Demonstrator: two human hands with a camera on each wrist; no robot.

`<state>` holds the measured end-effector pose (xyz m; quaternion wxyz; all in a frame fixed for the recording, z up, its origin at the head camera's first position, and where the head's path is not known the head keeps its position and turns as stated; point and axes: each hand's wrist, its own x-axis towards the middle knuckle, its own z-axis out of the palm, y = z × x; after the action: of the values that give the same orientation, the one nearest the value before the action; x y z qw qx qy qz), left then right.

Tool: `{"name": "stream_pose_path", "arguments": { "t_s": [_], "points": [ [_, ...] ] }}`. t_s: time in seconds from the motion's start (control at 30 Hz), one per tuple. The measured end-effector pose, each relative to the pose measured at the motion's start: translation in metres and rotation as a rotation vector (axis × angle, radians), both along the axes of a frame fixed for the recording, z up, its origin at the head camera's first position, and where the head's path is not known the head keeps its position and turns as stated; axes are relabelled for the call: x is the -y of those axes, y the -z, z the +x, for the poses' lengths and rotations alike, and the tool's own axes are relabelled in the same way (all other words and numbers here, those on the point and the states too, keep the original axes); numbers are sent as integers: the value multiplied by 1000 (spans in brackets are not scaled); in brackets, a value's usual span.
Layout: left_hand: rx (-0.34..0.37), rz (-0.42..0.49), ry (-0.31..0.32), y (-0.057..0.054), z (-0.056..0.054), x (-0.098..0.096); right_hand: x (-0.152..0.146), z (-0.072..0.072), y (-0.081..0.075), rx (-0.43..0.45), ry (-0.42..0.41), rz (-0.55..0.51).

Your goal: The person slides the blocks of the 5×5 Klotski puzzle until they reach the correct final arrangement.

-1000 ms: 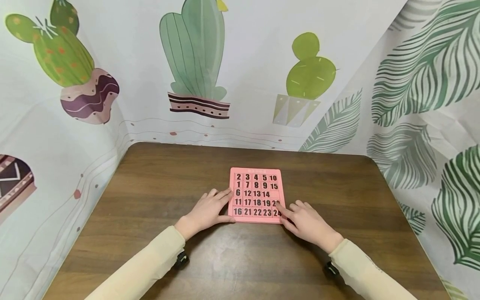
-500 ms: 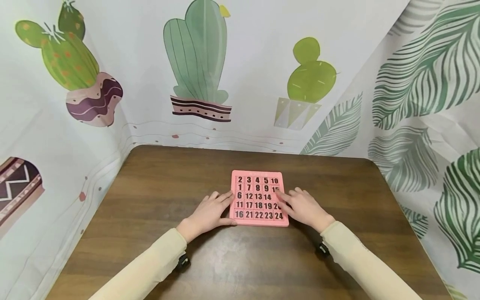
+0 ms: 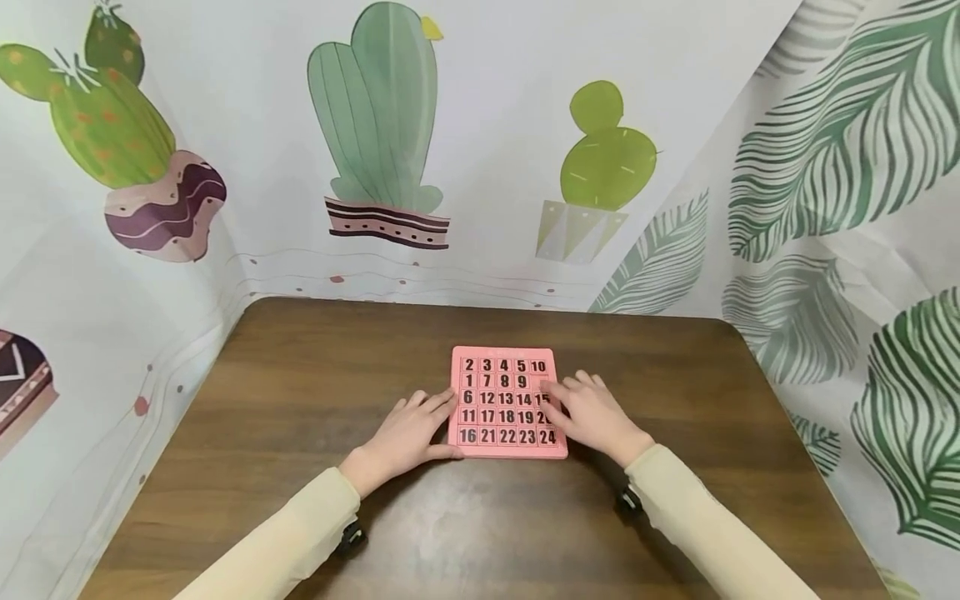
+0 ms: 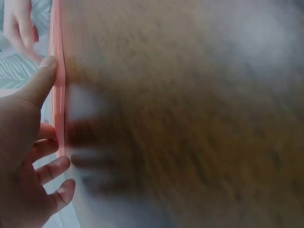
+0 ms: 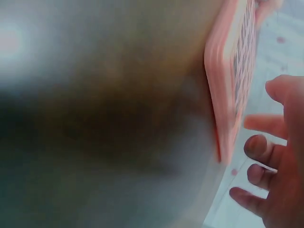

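Note:
A pink sliding number puzzle (image 3: pixel 504 450) lies flat on the brown wooden table in the head view. Black-numbered tiles fill its frame, with a gap in the second row at the right end. Along its left side and near front corner rest the fingers and thumb of my left hand (image 3: pixel 399 435), loosely bent. My right hand (image 3: pixel 592 417) reaches over the right edge, index finger by the gap and thumb lower, near tiles 15 and 20. In the right wrist view its fingers (image 5: pixel 261 178) are spread and relaxed; whether the fingertip touches a tile cannot be told.
The wooden table (image 3: pixel 450 533) extends around the puzzle. Behind it hangs a white wall covering (image 3: pixel 495 167) printed with cacti and leaves. A small dark device (image 3: pixel 628 502) sits under the right wrist, another device (image 3: pixel 352 536) under the left.
Tile 15 has slid down from the second row to the third, so the gap has moved up. My right hand has moved up, then slightly down; my left hand stays at the edge.

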<state>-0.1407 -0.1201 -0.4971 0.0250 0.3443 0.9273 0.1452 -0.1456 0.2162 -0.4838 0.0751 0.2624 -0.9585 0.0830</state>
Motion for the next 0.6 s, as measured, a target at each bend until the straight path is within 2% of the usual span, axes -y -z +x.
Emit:
{"name": "stream_pose_path", "arguments": {
  "t_s": [0.07, 0.13, 0.3, 0.47, 0.6],
  "points": [
    [-2, -3, -5, -1, -1, 1, -1, -14, 0, 43, 37, 21],
    [3, 0, -6, -1, 0, -1, -3, -22, 0, 98, 61, 36],
    [8, -7, 3, 3, 2, -5, -11, -18, 0, 186, 62, 33],
    [5, -12, -16, 1, 1, -5, -8, -8, -2, 145, 5, 38],
    [8, -20, -10, -3, 0, -3, -4, -7, -3, 89, -17, 67]
  ]
}}
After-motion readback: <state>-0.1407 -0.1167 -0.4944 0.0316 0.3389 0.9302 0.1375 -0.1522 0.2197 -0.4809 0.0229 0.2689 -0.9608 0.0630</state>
